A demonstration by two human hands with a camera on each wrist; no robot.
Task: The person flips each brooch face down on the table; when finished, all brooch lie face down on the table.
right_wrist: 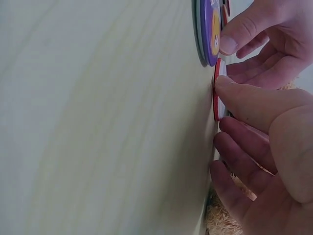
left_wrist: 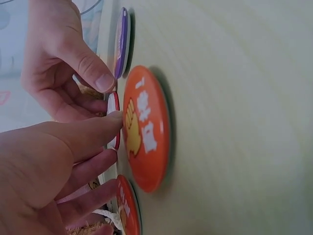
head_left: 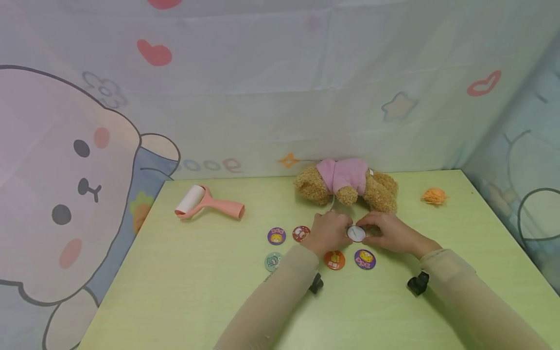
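A round pin badge (head_left: 356, 234) lies back side up, white with a red rim and a thin pin line across it. My left hand (head_left: 330, 232) pinches its left edge between thumb and fingers. The opposite edge is pinched by my right hand (head_left: 391, 232). In the left wrist view, the left thumb (left_wrist: 100, 128) lies over the badge's rim. The right thumb (right_wrist: 244, 93) presses on it in the right wrist view. Just in front lie an orange badge (head_left: 334, 260) and a purple badge (head_left: 365, 259), face up.
Left of the hands lie a purple badge (head_left: 276, 236), a dark red badge (head_left: 301, 234) and a teal badge (head_left: 273, 261). Behind lies a plush bear (head_left: 343, 177) in a pink top. A pink-handled lint roller (head_left: 210, 203) sits left, an orange bundle (head_left: 435, 196) right.
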